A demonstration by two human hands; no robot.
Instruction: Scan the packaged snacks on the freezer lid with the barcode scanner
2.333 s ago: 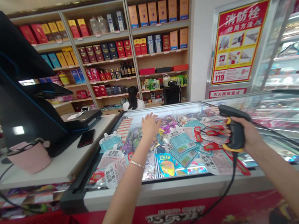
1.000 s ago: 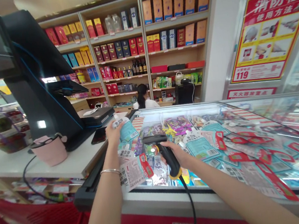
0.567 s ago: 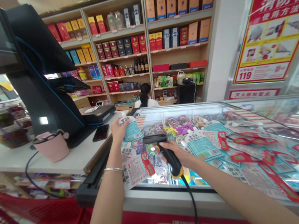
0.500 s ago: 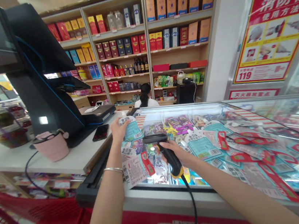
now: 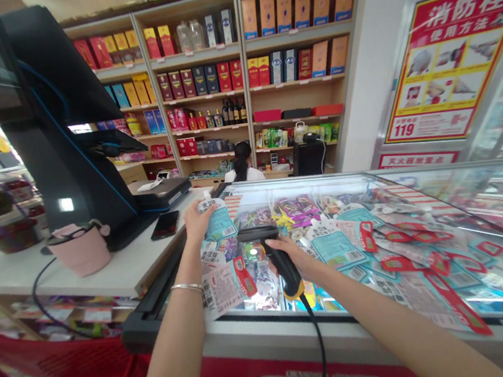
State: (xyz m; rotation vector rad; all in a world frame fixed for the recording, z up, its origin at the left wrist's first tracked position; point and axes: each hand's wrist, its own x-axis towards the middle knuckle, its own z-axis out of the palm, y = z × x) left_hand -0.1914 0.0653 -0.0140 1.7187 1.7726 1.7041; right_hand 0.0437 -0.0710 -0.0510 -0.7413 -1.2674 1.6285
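My left hand (image 5: 197,221) is closed on a blue-and-white drink pouch (image 5: 221,222), held by its edge over the left end of the glass-topped freezer (image 5: 261,188). A barcode on the pouch faces up. In my right hand (image 5: 288,253) is a black-and-yellow barcode scanner (image 5: 282,265), its head turned toward the left. A cable runs from its handle down over the freezer's front. Below my left hand lie a few more pouches (image 5: 227,287). Right of the scanner, a blue-labelled pouch (image 5: 335,245) rests among several overlapping ones with red ends.
At left, a white counter (image 5: 119,279) carries a black checkout terminal (image 5: 65,145), a phone (image 5: 165,224) and a pink cup (image 5: 80,251). A red shopping basket (image 5: 93,364) is at lower left. Behind the freezer, a person (image 5: 243,163) is before shelves of boxed bottles.
The whole view has shifted slightly, so most things appear a little further left. Both hands keep their hold on the pouch and the scanner, with hardly any movement.
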